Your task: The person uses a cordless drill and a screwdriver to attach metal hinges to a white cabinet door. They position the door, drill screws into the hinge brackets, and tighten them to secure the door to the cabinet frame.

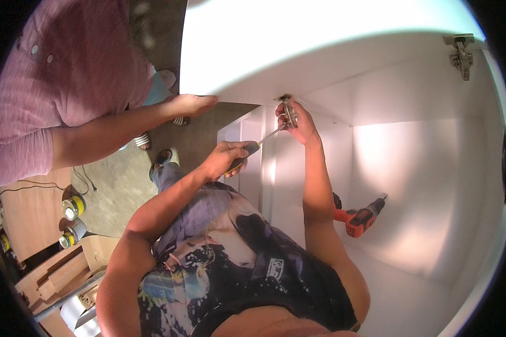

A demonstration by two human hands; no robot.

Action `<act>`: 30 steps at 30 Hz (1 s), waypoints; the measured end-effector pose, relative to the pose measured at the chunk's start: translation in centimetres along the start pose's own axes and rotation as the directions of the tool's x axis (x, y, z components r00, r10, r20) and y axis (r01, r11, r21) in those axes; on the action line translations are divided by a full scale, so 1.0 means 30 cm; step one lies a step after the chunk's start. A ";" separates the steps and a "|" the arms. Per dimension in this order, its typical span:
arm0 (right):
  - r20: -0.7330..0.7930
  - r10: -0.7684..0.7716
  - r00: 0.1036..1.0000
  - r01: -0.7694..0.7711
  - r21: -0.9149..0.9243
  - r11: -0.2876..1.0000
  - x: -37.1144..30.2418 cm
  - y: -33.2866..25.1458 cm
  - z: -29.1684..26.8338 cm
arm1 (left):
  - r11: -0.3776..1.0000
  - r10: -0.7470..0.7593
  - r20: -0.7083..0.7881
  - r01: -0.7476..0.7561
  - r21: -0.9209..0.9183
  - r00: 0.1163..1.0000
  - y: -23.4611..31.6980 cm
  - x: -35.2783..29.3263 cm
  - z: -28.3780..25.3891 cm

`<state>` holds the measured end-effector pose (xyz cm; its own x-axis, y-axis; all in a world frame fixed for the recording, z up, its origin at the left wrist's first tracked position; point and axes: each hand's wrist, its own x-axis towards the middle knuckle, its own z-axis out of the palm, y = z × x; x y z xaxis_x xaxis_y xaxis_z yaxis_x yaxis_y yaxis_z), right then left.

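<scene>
My left hand (225,162) is closed round the dark and yellow handle of a screwdriver (271,135). Its shaft slants up to the right, and the tip is at or near a metal cabinet hinge (289,113). Thumb and fingers of my right hand (301,122) pinch that hinge, which sits at the lower edge of a white door panel (253,62). Whether the tip sits in a screw is too small to tell. A second hinge (461,56) is fixed at the panel's far right corner.
At the left a person in a pink shirt (78,73) supports the panel's edge with a hand (192,105). An orange cordless drill (361,218) lies inside the white cabinet (416,180). Cans (73,208), a cable (87,180) and wood offcuts (64,275) lie lower left.
</scene>
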<state>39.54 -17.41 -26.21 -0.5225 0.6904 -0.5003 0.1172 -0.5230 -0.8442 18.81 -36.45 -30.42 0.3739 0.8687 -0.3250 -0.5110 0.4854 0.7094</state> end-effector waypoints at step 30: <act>-0.037 -0.005 0.999 0.013 0.208 0.978 0.025 0.032 0.039 | -0.216 0.461 0.348 -0.277 0.936 0.816 0.251 -0.017 -0.043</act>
<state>38.28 -17.98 -27.17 -0.4912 0.7114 -0.5026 -0.0682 -0.6067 -0.7920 13.77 -33.12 -25.72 0.3387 0.8985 0.2791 0.7315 -0.4380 0.5225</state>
